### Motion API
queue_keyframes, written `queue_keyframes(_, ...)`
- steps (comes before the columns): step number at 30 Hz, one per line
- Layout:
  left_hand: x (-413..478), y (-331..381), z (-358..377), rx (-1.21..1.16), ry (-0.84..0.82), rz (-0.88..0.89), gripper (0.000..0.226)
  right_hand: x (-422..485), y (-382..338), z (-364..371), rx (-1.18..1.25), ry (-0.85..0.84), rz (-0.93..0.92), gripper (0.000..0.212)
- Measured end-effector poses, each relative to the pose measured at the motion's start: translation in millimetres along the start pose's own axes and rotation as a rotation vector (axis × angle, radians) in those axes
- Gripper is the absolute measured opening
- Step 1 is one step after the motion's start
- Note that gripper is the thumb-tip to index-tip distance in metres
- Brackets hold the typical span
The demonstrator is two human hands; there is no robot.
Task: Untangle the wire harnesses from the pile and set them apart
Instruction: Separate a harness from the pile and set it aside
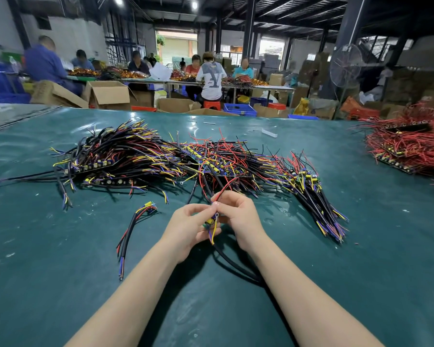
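Note:
A wide pile of wire harnesses [176, 159] in black, red, yellow and blue lies across the green table [60, 284], with small circuit boards among the wires. Just in front of it, my left hand [188, 229] and my right hand [238, 216] meet and both pinch one harness [213, 226]. Its yellow and blue leads hang between my fingers. A red wire runs up from my right fingers into the pile, and a black cable loops back under my right wrist. One separated harness [133, 226] lies alone to the left.
A second heap of mostly red harnesses [411, 149] sits at the table's right edge. Small white scraps [269, 133] lie on the far side of the table. Beyond it, people work at other tables among cardboard boxes, blue crates and a standing fan [345, 68].

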State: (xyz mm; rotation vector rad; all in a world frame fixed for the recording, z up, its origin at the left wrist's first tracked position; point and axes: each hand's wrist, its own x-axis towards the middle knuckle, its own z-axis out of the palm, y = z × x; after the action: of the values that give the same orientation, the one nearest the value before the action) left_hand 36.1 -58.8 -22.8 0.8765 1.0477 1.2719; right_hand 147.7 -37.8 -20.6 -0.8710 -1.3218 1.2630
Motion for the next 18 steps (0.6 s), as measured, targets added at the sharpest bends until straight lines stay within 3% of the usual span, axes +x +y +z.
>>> queue_keyframes(10, -3.3, 0.3, 5.0, -0.029, 0.017, -0.01, 0.01, 1.4, 0.8, -0.3, 0.003, 0.107, -0.046, 0.029)
queue_keyframes(18, -3.4, 3.8, 6.6, -0.086, 0.031, -0.093, 0.005, 0.6, -3.9, -3.9, 0.033, 0.088, -0.028, 0.021)
